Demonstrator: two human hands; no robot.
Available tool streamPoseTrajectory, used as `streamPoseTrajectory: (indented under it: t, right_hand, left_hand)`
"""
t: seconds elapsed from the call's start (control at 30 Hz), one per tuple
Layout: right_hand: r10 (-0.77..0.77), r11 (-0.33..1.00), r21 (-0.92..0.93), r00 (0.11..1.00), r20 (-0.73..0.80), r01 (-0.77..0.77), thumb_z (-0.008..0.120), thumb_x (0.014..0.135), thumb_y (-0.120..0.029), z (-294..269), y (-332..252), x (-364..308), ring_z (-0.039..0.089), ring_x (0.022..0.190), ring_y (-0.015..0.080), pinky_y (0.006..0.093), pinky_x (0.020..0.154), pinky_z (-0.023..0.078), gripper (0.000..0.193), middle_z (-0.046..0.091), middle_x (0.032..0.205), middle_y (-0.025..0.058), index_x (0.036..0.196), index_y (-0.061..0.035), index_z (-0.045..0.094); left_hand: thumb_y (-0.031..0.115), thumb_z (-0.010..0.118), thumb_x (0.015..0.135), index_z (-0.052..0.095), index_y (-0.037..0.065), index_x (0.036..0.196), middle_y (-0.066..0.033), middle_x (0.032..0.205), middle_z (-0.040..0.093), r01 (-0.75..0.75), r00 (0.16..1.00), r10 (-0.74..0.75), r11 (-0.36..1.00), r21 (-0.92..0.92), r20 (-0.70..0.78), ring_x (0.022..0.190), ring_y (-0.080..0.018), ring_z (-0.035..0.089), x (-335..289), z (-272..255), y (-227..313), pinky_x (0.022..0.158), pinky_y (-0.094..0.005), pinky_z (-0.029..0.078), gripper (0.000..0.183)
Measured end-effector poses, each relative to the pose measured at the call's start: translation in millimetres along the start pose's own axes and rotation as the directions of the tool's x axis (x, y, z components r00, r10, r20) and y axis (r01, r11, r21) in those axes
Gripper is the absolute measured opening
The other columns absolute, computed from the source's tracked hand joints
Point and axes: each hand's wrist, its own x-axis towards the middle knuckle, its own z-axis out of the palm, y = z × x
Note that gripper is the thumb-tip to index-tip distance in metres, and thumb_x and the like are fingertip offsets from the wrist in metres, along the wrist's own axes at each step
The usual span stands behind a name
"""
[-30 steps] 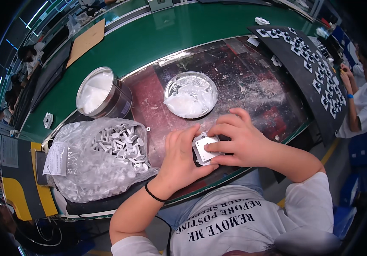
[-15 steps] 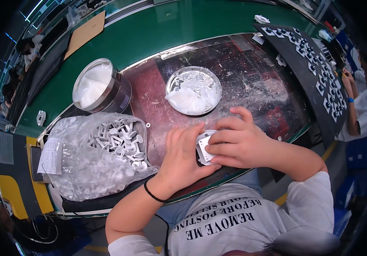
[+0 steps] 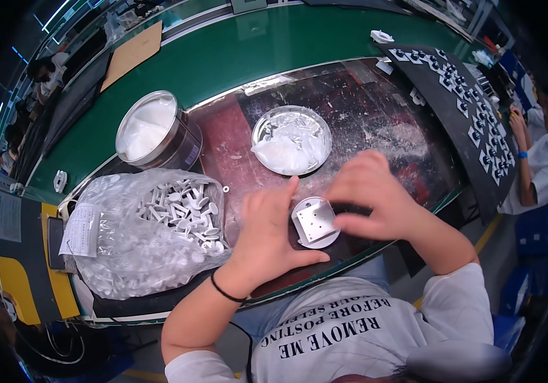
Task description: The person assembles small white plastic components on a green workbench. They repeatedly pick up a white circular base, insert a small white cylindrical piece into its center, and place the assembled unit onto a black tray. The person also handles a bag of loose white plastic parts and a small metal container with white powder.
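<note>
A round white part (image 3: 325,242) with a square, dotted white plate (image 3: 316,221) on top lies on the worktable near its front edge. Beside it on the left is my left hand (image 3: 266,228), its thumb and forefinger spread apart with nothing between them. My right hand (image 3: 373,198), smeared by motion, hovers at the part's right side. Its thumb and fingers are apart and no object shows in them; the thumb tip is close to the plate's edge, and whether it touches cannot be told.
Left of my hands lies a clear bag (image 3: 140,268) of grey-white, flat-headed pins. Behind it stands a metal tin (image 3: 188,142) lined with white plastic. A round silver dish (image 3: 317,121) holds clear film. A black board (image 3: 436,105) with several small parts stands right, near another person's arm (image 3: 525,163).
My hands have parted from the white part, uncovering it. The right hand has lifted up and rightward, while the left has opened and shifted slightly left.
</note>
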Motion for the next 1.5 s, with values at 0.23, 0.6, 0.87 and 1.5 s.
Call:
streamPoseTrajectory:
  t: [0.23, 0.6, 0.87, 1.5]
  right_hand:
    - [0.212, 0.973, 0.13, 0.962, -0.174, -0.191, 0.067, 0.076, -0.013, -4.6, 20.2, -20.8, 0.055, 0.092, 0.0254, 0.0366, 0.088, 0.039, 0.024, 0.063, 0.092, 0.008, 0.099, -0.0044, 0.066]
    - [0.073, 0.989, 0.139, 0.971, -0.229, -0.042, 0.066, 0.075, -0.007, -11.6, 10.3, -10.1, 0.057, 0.088, 0.0269, 0.037, 0.082, 0.043, 0.017, 0.064, 0.089, 0.0081, 0.091, -0.0035, 0.066]
    - [-0.025, 0.98, 0.192, 0.984, -0.175, 0.059, 0.065, 0.076, -0.007, -10.1, 14.6, 16.2, 0.057, 0.09, 0.0273, 0.0375, 0.082, 0.043, 0.017, 0.064, 0.091, 0.0093, 0.093, -0.004, 0.065]
    - [0.091, 0.967, 0.244, 0.994, -0.058, -0.074, 0.064, 0.081, -0.013, 2.0, 45.1, 41.2, 0.062, 0.086, 0.0285, 0.0369, 0.076, 0.049, 0.013, 0.066, 0.092, 0.0094, 0.093, -0.0059, 0.064]
  left_hand:
    - [0.02, 0.072, 0.069, 0.066, 0.005, 0.091, -0.0101, 0.087, 0.064, 0.277, 0.948, -0.319, 0.836, 0.473, 0.008, 0.088, -0.0294, 0.058, -1.4, -82.8, -29.2, 0.074, -0.0386, 0.047, 0.027]
    - [0.014, 0.066, 0.074, 0.07, 0.008, 0.083, -0.0097, 0.079, 0.066, 0.261, 0.957, -0.286, 0.778, 0.572, -0.047, 0.076, -0.0308, 0.061, -5.8, -78.1, -64.1, 0.07, -0.041, 0.048, 0.012]
    - [0.01, 0.061, 0.085, 0.065, 0.001, 0.093, -0.0104, 0.079, 0.066, 0.57, 0.821, -0.552, 0.808, 0.15, -0.147, 0.075, -0.0166, 0.061, 6.9, -92.2, -40.9, 0.068, -0.0274, 0.047, 0.013]
    - [0.003, 0.05, 0.092, 0.034, 0.004, 0.129, -0.0117, 0.108, 0.056, 0.318, 0.915, -0.376, 0.444, -0.837, 0.148, 0.101, -0.0173, 0.055, -1.1, -15.5, -15.4, 0.091, -0.0315, 0.044, 0.04]
